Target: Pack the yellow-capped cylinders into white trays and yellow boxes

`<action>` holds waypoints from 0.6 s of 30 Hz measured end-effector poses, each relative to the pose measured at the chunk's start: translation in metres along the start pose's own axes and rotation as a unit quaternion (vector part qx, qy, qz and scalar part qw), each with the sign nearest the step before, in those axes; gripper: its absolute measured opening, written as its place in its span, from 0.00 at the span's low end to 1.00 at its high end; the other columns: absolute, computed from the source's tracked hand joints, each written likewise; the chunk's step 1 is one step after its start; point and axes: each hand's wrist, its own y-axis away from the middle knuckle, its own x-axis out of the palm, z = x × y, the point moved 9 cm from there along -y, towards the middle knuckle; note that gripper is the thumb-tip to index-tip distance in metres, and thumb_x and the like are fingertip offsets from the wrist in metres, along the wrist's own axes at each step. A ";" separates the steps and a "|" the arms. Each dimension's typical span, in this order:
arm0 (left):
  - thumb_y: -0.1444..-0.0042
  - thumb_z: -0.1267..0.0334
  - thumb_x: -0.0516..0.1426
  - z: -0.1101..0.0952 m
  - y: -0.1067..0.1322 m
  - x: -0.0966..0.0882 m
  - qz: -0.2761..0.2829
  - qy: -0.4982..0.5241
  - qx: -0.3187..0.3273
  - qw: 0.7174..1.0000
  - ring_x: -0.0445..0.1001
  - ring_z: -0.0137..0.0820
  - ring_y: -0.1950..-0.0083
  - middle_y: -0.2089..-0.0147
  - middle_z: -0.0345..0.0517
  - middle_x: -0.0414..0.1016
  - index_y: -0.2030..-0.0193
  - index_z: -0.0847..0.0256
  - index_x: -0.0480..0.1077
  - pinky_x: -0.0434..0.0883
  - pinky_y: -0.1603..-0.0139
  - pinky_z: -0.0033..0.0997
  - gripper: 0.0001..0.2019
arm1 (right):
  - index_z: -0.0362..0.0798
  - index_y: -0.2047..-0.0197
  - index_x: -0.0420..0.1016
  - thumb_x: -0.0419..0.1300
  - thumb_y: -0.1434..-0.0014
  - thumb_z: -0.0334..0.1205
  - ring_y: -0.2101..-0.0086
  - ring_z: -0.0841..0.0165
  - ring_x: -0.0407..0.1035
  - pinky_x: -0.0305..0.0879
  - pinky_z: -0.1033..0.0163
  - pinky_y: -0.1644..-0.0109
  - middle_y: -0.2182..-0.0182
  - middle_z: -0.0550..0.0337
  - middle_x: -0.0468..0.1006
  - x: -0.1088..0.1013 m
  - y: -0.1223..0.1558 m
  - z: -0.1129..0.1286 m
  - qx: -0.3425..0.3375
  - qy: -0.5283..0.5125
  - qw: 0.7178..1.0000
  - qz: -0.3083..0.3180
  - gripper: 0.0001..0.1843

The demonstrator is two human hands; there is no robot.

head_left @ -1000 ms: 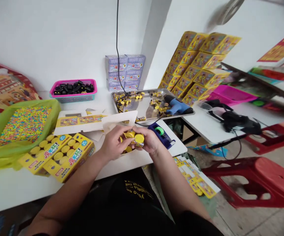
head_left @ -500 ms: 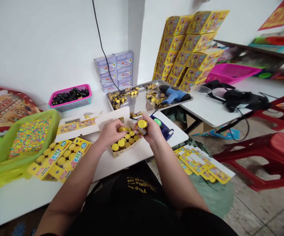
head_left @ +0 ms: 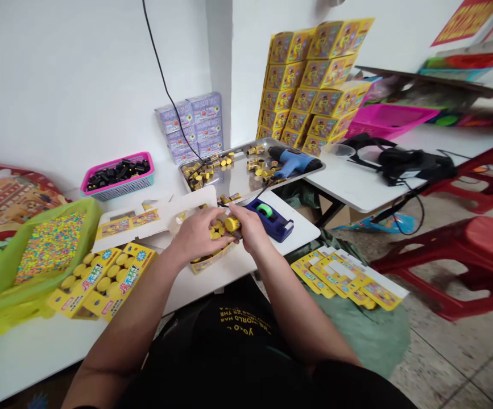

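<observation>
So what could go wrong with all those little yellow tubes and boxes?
The yellow-capped tube in the right hand could slip and roll away. The open box of tubes sits near the front edge of the table, so a bump might spill it. And the tall stack of yellow boxes might topple if knocked.

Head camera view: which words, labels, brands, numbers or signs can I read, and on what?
"THE WORLD HAS": black shirt, upside down; other words unclear.
"COLORFUL BEAN": purple boxes; word endings blurred.
"杯!": yellow window boxes; other characters unclear.
Too small or blurred: stacked yellow boxes, red wall sign, flat yellow cartons.
</observation>
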 end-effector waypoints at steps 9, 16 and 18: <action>0.49 0.62 0.64 0.024 0.008 -0.005 -0.034 0.157 -0.090 0.983 0.66 0.24 0.75 0.72 0.36 0.71 0.61 0.61 0.73 0.63 0.73 0.25 0.10 | 0.48 0.76 0.71 0.67 0.57 0.60 0.78 0.71 0.61 0.54 0.64 0.76 0.80 0.64 0.69 0.011 -0.002 -0.011 0.049 0.000 0.998 0.036 0.23; 0.52 0.64 0.62 0.036 0.014 0.004 0.033 0.160 -0.146 0.976 0.65 0.25 0.74 0.75 0.35 0.69 0.66 0.61 0.71 0.61 0.72 0.26 0.07 | 0.49 0.66 0.74 0.65 0.61 0.46 0.74 0.68 0.66 0.59 0.64 0.70 0.76 0.65 0.73 -0.007 -0.006 -0.005 -0.004 0.107 0.994 0.020 0.17; 0.53 0.67 0.62 0.030 0.012 0.007 0.064 0.077 -0.121 0.988 0.67 0.28 0.72 0.74 0.36 0.70 0.69 0.60 0.71 0.62 0.70 0.28 0.05 | 0.51 0.66 0.71 0.66 0.60 0.45 0.72 0.67 0.66 0.63 0.62 0.66 0.74 0.66 0.73 -0.016 -0.009 0.009 -0.090 0.192 0.977 -0.024 0.17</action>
